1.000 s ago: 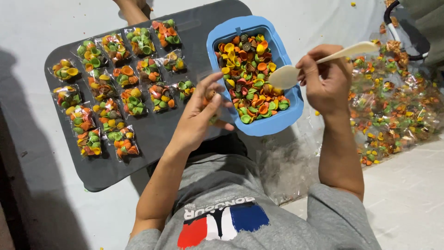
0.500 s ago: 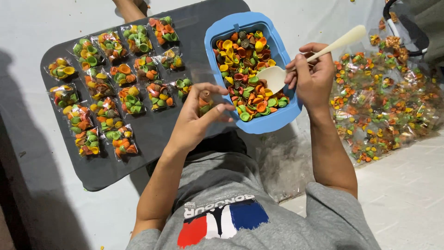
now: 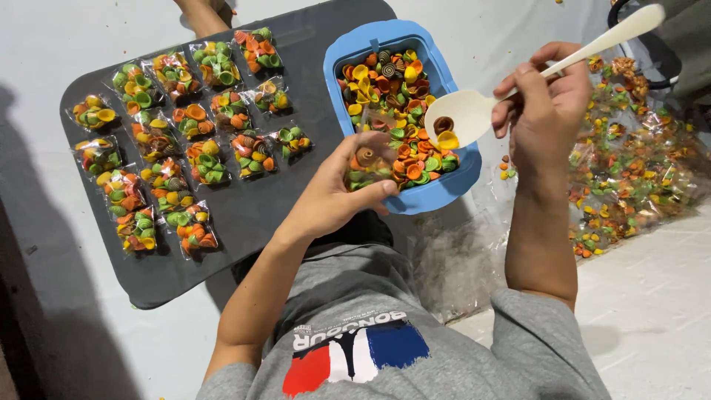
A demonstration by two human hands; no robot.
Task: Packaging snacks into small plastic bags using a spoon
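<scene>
Now, far left: dark tray (image 3: 185, 281) on the pale floor, carrying rows of small filled packets (image 3: 200, 159) of coloured shell-shaped crackers, laid close, several touching. Risks a knock from the forearm passing just above the near edge, enough to push the rows out of line or off the tray. At the top edge, another person's arm (image 3: 200, 15), barely in view; could bump the far packets too.

Next, left hand (image 3: 333, 196), over the near rim of the blue tub (image 3: 444, 189), thumb and fingers pinched on a small clear bag (image 3: 368, 159). Holds a few crackers already, by the look of it; hard to tell how wide the mouth stands. Thin, slippery film: could fold shut or slip from the pinch, and anything tipped toward it would then land outside it.

Then the tub itself, heaped with loose shell crackers (image 3: 392, 96) up to the rim. Sits partly over the tray's right edge, so probably not quite level; a push from either hand could rock it and spill pieces.

Above the tub's right side, white plastic spoon (image 3: 463, 115), bowl tilted, two crackers inside, near the lip. Right hand (image 3: 544, 104) closed around the handle, fingers curled tight, well back from the bowl. Light, round pieces: apt to roll off early with any further tilt, and brittle enough to crack under a hard scoop.

Far right, a loose pile of filled packets (image 3: 637, 163) with stray crackers beside it on the floor, easy to crush under an elbow or knee.
</scene>
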